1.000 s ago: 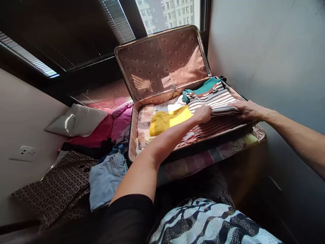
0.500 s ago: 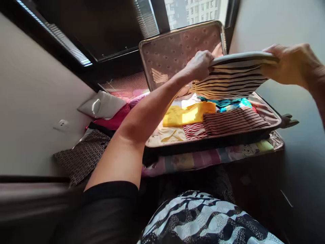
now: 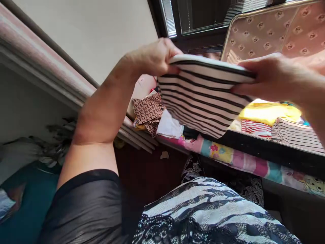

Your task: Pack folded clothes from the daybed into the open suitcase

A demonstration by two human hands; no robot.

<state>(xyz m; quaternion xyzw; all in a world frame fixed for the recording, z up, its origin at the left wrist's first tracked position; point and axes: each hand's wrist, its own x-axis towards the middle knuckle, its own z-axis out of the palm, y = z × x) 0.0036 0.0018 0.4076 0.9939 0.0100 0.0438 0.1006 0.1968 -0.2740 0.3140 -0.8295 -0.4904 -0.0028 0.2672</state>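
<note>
A folded cloth garment with black and white stripes (image 3: 203, 95) hangs between my two hands. My left hand (image 3: 159, 57) is closed on its upper left corner. At the upper right corner, my right hand (image 3: 274, 78) pinches it between thumb and fingers. The garment's lower edge hangs loose over the left corner of an open suitcase (image 3: 264, 37). Inside the suitcase lie a yellow garment (image 3: 271, 113), a red-and-white striped piece (image 3: 256, 128) and a folded striped garment (image 3: 297, 134). My right forearm covers part of the contents.
Left of the suitcase lie a brown patterned cloth (image 3: 148, 110) and a white cloth (image 3: 169, 126). The suitcase rests on a colourful quilt (image 3: 243, 157). A pale curtain (image 3: 63, 73) hangs at the left, with teal bedding (image 3: 33, 193) below it. A small scrap (image 3: 164, 155) lies on the dark floor.
My view has turned left, so the suitcase now sits further right. Both hands have carried the striped garment leftward, away from above the suitcase's middle, still gripping it.
</note>
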